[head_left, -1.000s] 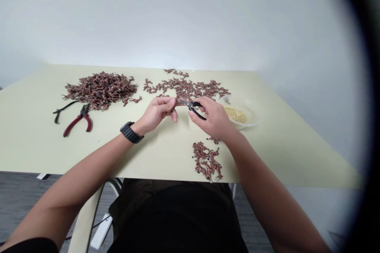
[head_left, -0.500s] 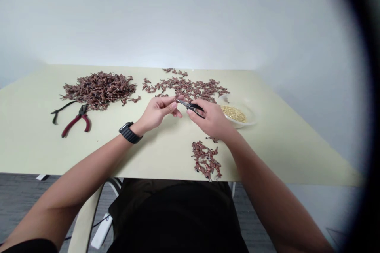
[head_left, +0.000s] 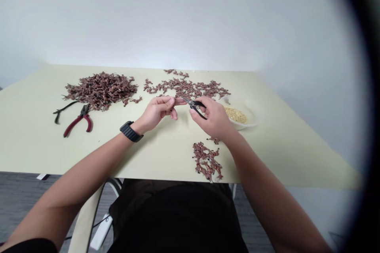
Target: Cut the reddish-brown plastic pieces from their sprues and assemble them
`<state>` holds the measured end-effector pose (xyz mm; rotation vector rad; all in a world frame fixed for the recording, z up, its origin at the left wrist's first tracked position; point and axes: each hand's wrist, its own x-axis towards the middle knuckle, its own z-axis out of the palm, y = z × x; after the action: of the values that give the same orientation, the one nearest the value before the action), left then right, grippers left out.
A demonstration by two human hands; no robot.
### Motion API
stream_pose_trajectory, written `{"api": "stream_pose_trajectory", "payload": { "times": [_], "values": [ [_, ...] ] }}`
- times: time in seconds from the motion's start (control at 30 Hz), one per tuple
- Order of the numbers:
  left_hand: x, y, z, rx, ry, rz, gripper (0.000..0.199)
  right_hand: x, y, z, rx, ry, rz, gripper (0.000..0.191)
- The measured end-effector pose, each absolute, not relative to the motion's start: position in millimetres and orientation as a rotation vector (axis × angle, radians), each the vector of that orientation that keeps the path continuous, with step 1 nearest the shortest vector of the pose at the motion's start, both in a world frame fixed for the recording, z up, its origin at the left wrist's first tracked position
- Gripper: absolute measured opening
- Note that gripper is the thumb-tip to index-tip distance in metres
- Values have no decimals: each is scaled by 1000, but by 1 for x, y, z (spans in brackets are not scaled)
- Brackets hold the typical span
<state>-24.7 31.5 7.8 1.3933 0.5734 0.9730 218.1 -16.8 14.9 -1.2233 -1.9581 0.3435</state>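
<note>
My right hand (head_left: 214,118) is wrapped round black-handled pliers (head_left: 194,104), whose tips point left toward the fingers of my other hand. My left hand (head_left: 158,112) pinches something small with thumb and index finger; what it is cannot be made out. Just beyond both hands lie scattered brown figures (head_left: 181,87). To the right of my right hand, a clear bowl (head_left: 252,120) holds small gold pieces (head_left: 236,115). A smaller group of brown figures (head_left: 206,161) lies near the table's front edge.
A large heap of brown figures (head_left: 101,89) lies on the left of the pale yellow table (head_left: 160,154). Red-handled pliers (head_left: 80,119) and a black tool (head_left: 63,111) rest in front of it. A wall stands behind the table.
The pliers' handles have spread wider apart, and their tips have moved slightly right, away from my left thumb. The view has shifted slightly.
</note>
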Motion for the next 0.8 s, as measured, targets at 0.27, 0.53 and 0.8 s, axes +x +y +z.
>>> {"api": "stream_pose_trajectory", "payload": {
  "times": [0.27, 0.53, 0.8],
  "values": [
    [-24, 29, 11, 1287, 531, 857, 36, 225, -13, 15, -1180, -2088, 260, 29],
    [-24, 28, 14, 1283, 572, 833, 35, 227, -13, 16, -1150, -2102, 291, 29],
    [-26, 28, 14, 1305, 586, 822, 36, 227, -13, 17, -1165, -2111, 277, 30]
  ]
}}
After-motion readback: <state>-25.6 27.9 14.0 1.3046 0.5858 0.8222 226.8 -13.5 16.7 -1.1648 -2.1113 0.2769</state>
